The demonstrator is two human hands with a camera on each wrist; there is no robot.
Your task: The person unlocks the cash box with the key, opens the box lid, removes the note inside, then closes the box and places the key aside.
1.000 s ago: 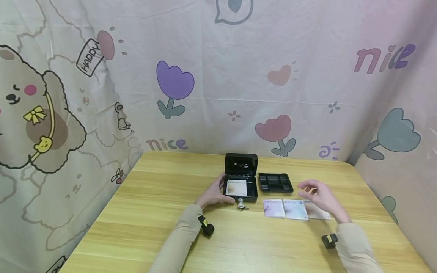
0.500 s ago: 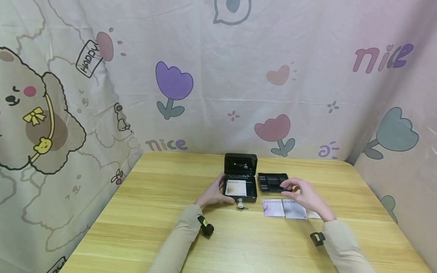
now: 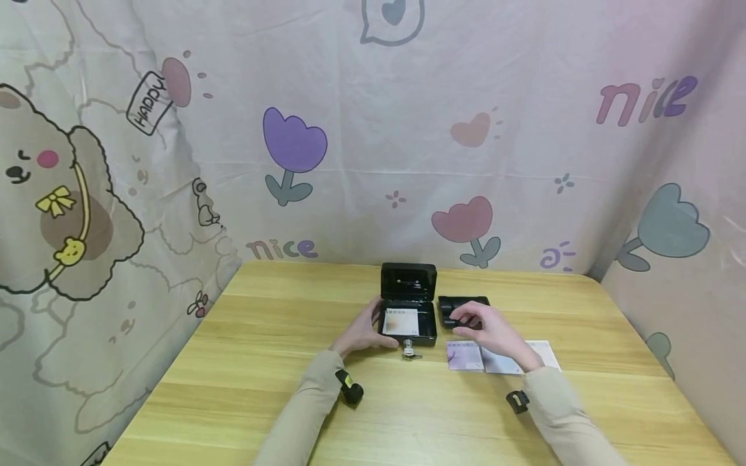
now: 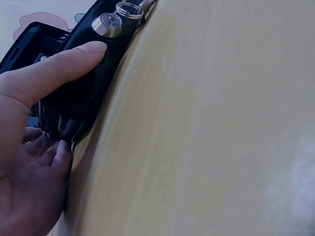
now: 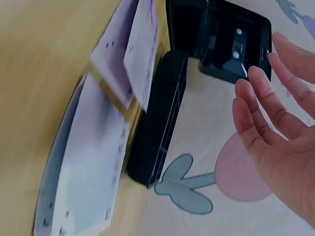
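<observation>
A black cash box stands on the table with its lid raised. Inside its left part lies a pale paper note. My left hand holds the box's left end, thumb along the front beside the lock and fingers at the side. Keys hang from the lock. Over the black compartment tray, right of the box, my right hand hovers with bent, relaxed fingers and nothing in them. It covers part of the tray and of the paper notes in front.
Just in front of the tray lie a purple note, a bluish note and a pale note in a row. The wooden table meets a patterned cloth at the back and sides.
My right hand has moved left, from above the pale note at the right to the tray beside the box. My left hand has stayed at the box.
</observation>
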